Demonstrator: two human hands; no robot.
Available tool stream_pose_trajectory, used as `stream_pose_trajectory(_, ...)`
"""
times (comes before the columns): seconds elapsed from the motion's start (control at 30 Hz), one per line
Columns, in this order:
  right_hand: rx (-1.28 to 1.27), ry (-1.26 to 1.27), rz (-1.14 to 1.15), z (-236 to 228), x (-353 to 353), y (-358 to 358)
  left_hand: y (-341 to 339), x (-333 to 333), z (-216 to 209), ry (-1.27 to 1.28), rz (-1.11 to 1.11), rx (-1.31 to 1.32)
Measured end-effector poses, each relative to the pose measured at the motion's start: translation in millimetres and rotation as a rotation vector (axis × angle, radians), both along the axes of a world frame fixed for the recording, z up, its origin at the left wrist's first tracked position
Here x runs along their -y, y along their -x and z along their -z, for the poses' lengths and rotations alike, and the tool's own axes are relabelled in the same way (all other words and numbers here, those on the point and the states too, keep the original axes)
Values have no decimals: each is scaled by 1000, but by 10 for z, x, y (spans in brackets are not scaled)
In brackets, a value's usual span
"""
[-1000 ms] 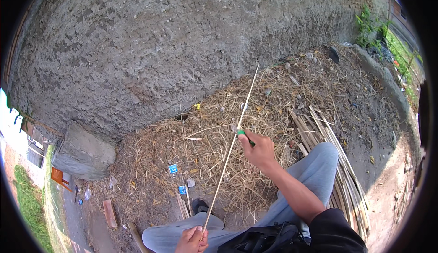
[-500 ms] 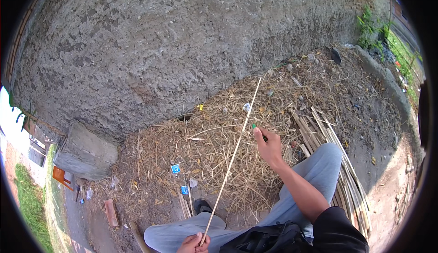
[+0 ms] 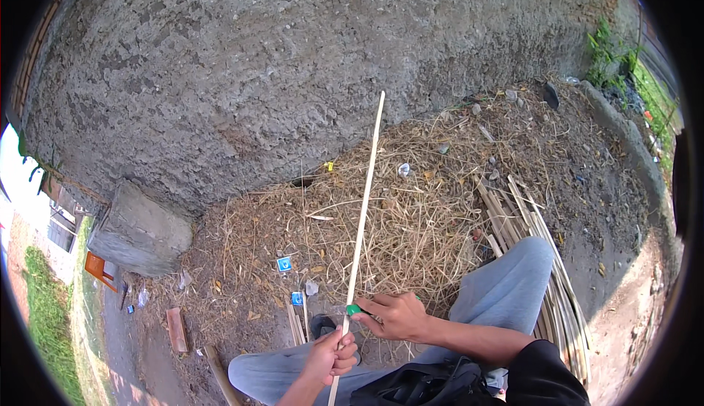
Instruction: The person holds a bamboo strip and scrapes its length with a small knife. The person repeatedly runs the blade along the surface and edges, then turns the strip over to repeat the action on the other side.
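A long, thin pale strip, which looks like split bamboo (image 3: 364, 208), rises from my lap toward the wall. My left hand (image 3: 330, 357) is closed round its lower part, with the bottom end running on below the fist. Just above it, my right hand (image 3: 396, 317) is closed on a small green tool (image 3: 354, 309), its green end lying against the strip. The fingers cover most of this tool, so its exact kind is hidden.
Dry shavings (image 3: 411, 252) cover the ground before me. A bundle of long strips (image 3: 561, 289) lies beside my right knee. A rough wall (image 3: 293, 69) stands ahead, with a concrete block (image 3: 143, 226) at left. A reddish brick (image 3: 177, 330) lies near my left knee.
My right hand has come down and left from beside the strip's middle to just above my left hand. My left hand has risen along with the strip, which stands more upright.
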State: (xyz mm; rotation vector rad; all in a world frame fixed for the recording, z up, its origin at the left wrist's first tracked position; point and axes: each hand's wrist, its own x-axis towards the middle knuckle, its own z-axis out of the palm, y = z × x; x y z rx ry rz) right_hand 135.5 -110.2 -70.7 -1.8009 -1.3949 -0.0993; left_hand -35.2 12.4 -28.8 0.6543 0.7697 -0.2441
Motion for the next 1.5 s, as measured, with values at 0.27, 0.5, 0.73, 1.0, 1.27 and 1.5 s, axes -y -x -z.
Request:
stream_pose_trajectory(0.27,-132,-47,293,-34,-69,-537,202,176,-29,-102,115,-58)
stream_pose_trajectory(0.5,-16,20,2,-176,30,-29,-11,81,-113,-68,-43,54)
stream_pose_trajectory(0.73,4,-14,68,-121,-23,-138,-52,152,-100,-189,6,29)
stream_pose_trajectory(1.0,60,-75,95,-92,-93,-225,33,98,-193,-268,73,-4)
stream_pose_trajectory(1.27,-113,-31,262,-82,-211,-513,423,155,-23,-108,64,-59)
stream_pose_trajectory(1.5,-98,-82,336,110,-292,-853,503,392,-426,-238,53,-263)
